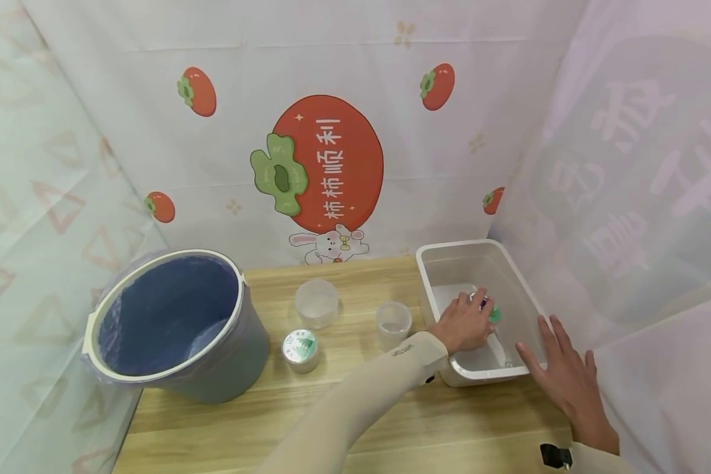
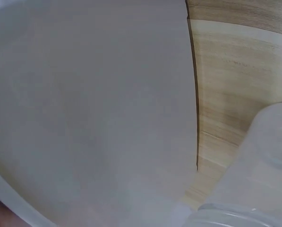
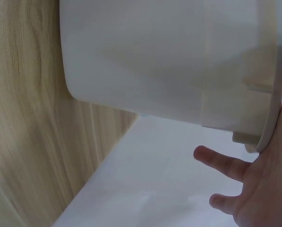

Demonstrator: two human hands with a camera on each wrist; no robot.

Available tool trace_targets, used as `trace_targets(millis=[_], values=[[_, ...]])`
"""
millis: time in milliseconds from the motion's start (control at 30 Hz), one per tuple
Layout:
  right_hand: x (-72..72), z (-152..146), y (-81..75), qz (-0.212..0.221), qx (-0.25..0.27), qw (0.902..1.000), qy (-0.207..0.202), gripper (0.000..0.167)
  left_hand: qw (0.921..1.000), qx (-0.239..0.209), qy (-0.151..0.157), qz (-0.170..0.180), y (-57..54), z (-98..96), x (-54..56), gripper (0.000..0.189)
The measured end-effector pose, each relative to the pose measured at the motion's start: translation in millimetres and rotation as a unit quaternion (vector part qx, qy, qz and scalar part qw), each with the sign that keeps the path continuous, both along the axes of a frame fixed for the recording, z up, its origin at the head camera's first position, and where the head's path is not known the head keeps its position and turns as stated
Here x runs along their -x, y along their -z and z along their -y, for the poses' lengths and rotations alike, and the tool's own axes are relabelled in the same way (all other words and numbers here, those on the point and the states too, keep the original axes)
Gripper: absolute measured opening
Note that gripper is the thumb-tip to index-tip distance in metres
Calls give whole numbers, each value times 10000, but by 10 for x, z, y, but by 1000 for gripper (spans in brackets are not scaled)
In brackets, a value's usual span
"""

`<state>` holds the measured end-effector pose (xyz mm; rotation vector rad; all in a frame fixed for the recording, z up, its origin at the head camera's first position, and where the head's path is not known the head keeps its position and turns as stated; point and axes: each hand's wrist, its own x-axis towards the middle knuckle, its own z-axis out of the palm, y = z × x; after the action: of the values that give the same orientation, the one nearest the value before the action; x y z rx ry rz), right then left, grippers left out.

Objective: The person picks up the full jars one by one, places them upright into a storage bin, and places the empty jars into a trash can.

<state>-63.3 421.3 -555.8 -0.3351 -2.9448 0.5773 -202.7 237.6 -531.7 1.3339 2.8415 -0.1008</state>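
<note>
My left hand [image 1: 467,321] reaches over the near-left rim into the white plastic bin [image 1: 518,374]. Its fingers bend around a small white-and-purple item [image 1: 482,303], mostly hidden beneath them. Right by the fingertips is a green patch [image 1: 495,314] of something inside the bin. In the left wrist view the bin's wall [image 2: 93,94] fills most of the picture. My right hand [image 1: 565,372] lies against the bin's right near rim with its fingers spread. The right wrist view shows that hand [image 3: 266,189] along the rim, with two fingers extending beneath the bin's outer wall [image 3: 145,61].
Left of the bin, a clear plastic cup [image 1: 394,321], a clear round tub [image 1: 316,303] and a round container with a green-printed lid [image 1: 300,349] stand on the wooden table [image 1: 261,421]. A large blue-grey bucket [image 1: 237,355] stands at the left. Printed cloth walls enclose the table.
</note>
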Motion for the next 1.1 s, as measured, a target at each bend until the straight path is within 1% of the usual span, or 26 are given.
trace_targets(millis=[100, 200, 267, 333, 433, 500, 567, 633, 733, 833, 967, 1100], values=[[1, 2, -9, 52, 16, 10000, -22, 88, 9999, 26, -92, 76, 1, -64, -5, 66], [6, 36, 16, 137, 84, 9999, -46, 88, 9996, 88, -267, 95, 24, -88, -27, 66], [7, 57, 23, 186, 84, 9998, -53, 89, 9991, 195, -370, 58, 35, -96, -49, 64], [6, 62, 25, 162, 54, 9998, -62, 88, 9988, 260, -404, -35, 30, -102, -73, 62], [-2, 50, 19, 63, 2, 9999, -82, 87, 9990, 317, -289, -127, -8, -116, -104, 56], [-10, 35, 16, -8, -19, 10000, -70, 87, 9994, 284, -154, -96, -48, -128, -114, 52], [-16, 16, 16, -36, -16, 10000, -54, 87, 9993, 373, -13, -19, -88, -133, -119, 49], [-11, 6, 13, -47, -16, 10000, -47, 87, 9991, 419, 81, -22, -122, -113, -112, 47], [11, 7, 4, -22, -16, 10000, -61, 87, 9985, 477, 153, -214, -148, -51, -87, 45], [15, 16, -10, 24, -22, 10000, -53, 88, 9983, 298, 192, -470, -172, 29, -72, 41], [-10, 10, -19, 26, -60, 10000, -27, 88, 9970, 59, 280, -721, -229, 133, -101, 40], [-18, 11, -23, 1, -62, 10000, -29, 89, 9947, -5, 418, -943, -264, 230, -126, 41]])
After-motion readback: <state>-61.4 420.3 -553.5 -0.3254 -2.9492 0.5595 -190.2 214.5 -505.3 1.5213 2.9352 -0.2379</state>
